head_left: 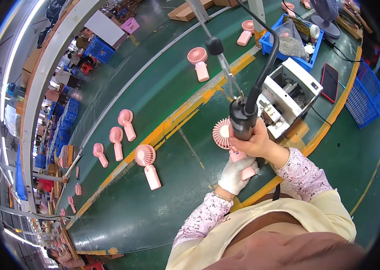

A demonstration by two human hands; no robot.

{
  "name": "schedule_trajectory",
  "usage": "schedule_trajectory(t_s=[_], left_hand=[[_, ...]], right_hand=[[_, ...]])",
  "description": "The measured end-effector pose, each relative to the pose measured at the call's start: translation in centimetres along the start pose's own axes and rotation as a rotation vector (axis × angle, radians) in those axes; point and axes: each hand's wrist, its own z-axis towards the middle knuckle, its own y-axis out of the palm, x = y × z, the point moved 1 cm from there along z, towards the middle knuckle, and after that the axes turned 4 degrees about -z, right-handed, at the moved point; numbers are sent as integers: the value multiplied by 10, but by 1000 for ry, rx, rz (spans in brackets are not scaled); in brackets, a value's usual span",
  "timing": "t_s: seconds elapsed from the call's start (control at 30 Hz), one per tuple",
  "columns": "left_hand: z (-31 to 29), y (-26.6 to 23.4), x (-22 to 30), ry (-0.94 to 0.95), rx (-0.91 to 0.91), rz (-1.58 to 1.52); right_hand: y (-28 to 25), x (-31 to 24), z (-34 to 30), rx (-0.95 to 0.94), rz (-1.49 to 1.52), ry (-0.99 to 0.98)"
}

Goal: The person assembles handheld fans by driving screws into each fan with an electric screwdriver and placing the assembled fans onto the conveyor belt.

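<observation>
In a white glove, my left hand (pixel 232 176) is closed round the handle of a pink handheld fan (pixel 221 133), just above the green bench. My bare right hand (pixel 258 143) grips a black electric screwdriver (pixel 243 118), which hangs from a cord and a hook above. The screwdriver is held over the fan, and its tip is hidden behind my fingers. Right of my right hand stands a white screw feeder (pixel 288 96) with small screws inside. Another pink fan (pixel 151 166) lies on the bench to the left.
Several pink fans (pixel 117 143) lie along the green conveyor belt (pixel 163 85) beyond the yellow-taped edge. A blue basket (pixel 304 63) with a bag of screws stands at the back right, near a phone (pixel 329 83) and a grey desk fan (pixel 326 15). Another blue basket (pixel 364 96) is at the right edge.
</observation>
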Motion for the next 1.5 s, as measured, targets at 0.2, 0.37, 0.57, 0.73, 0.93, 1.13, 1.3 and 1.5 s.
schedule_trajectory(t_s=[0.2, 0.37, 0.57, 0.73, 0.93, 1.13, 1.3, 1.5], left_hand=[[9, 19, 10, -245, 178, -704], [11, 25, 6, -269, 111, -861], [10, 21, -7, 54, -18, 80], [4, 26, 5, 330, 73, 1080], [5, 16, -4, 244, 71, 1190], [4, 7, -13, 359, 20, 1200], [5, 9, -7, 346, -2, 1221], [2, 13, 13, 162, -102, 856]], right_hand=[[-19, -33, 19, 333, -618, -362], [-38, -37, 29, 585, -749, -362], [-13, -22, 15, 483, -240, -55], [8, -16, 3, 379, -3, -98], [12, 0, -4, 348, -53, -77], [17, 11, -10, 292, -162, -33], [16, 8, -8, 286, -154, -61], [-2, 5, 0, 121, -1, -179]])
